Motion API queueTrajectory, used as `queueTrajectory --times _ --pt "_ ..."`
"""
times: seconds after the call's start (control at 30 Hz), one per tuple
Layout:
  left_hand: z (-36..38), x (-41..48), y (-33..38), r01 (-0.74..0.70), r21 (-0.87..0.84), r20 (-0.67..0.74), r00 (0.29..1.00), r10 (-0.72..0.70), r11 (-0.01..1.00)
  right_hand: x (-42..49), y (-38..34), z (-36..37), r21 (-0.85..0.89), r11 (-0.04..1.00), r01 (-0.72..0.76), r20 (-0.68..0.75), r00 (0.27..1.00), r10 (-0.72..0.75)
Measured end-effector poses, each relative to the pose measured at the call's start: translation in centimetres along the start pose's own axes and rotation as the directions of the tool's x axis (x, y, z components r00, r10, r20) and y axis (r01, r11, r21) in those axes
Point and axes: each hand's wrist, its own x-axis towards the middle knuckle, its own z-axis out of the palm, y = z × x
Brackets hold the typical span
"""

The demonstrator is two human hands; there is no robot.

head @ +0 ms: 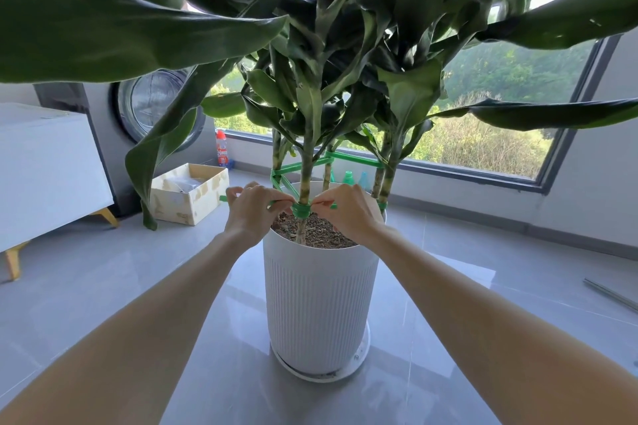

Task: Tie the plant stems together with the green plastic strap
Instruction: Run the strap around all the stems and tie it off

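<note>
2 hands: both work at the front stem [304,179], just above the soil [322,233].
Left hand [253,214]: thumb and fingertips pinch the green strap [301,210] just left of the front stem; a short green end shows past the hand's outer side.
Right hand [348,214]: fingers curl and pinch the strap just right of the same stem; a short green end shows beside the fingers.
Green strap: wound in a tight band around the front stem, between the 2 hands. Higher up it runs from stem to stem as taut lines, and another wrap sits on a stem at the right.
Plant stems: several thin, upright stems rise from the soil, with broad dark leaves [138,31] spreading overhead.
Pot [317,304]: tall, white, ribbed, standing on a white saucer [360,354] on the grey tiled floor [448,304].
Left side: a white cabinet [45,162] on wooden legs, a washing machine [103,121] behind it, an open cardboard box [193,198] on the floor, and a red-labelled bottle [222,148] near the wall.
Behind: a large window [500,107] looking onto green trees; small bottles stand under it, partly hidden by the stems.
Right edge: a thin metal rod [611,293] lies on the floor.
</note>
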Motion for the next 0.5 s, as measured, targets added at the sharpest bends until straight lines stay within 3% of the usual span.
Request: queueTrajectory --times 0.5 --pt "0.1 0.8 1.5 0.193 -0.020 0.005 0.981 -0.193 0.981 0.2 2.1 -0.3 0.142 0.986 -0.089 -0.090 0.991 0.102"
